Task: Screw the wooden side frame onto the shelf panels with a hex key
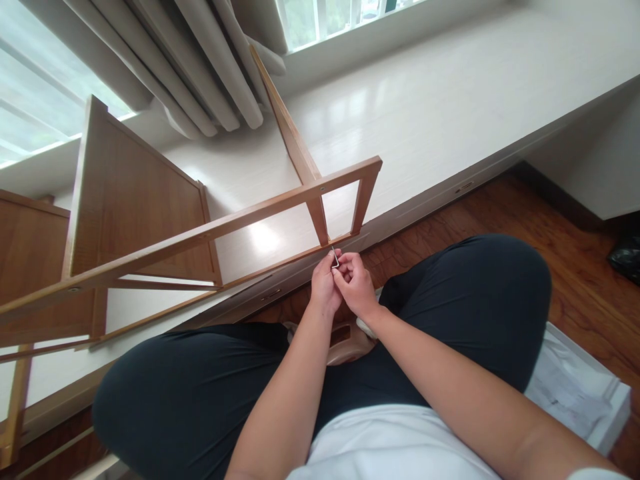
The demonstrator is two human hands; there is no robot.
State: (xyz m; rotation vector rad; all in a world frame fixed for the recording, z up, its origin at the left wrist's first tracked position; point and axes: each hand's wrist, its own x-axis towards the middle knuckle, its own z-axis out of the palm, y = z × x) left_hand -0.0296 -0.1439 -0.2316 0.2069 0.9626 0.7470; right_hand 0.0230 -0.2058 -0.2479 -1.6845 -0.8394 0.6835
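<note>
A wooden shelf unit (pixel 250 212) lies on its side on the pale window ledge, with its panels standing up from the long rails. At the near rail, by the end crosspiece, a small L-shaped hex key (pixel 335 263) points up to the wood. My left hand (pixel 325 285) is closed, its fingertips pinching around the key just below the rail. From the right, my right hand (pixel 356 285) is also closed, thumb and fingers at the key's bent end. The fingers partly cover the key, and the screw it meets is too small to make out.
Grey curtains (pixel 200 60) hang behind the shelf unit. The pale ledge (pixel 450 93) runs off to the right above drawer fronts. Below is a dark wood floor (pixel 580 267). A white box (pixel 575 380) with wrapping lies beside my right knee, and a black bag (pixel 627 250) sits farther right.
</note>
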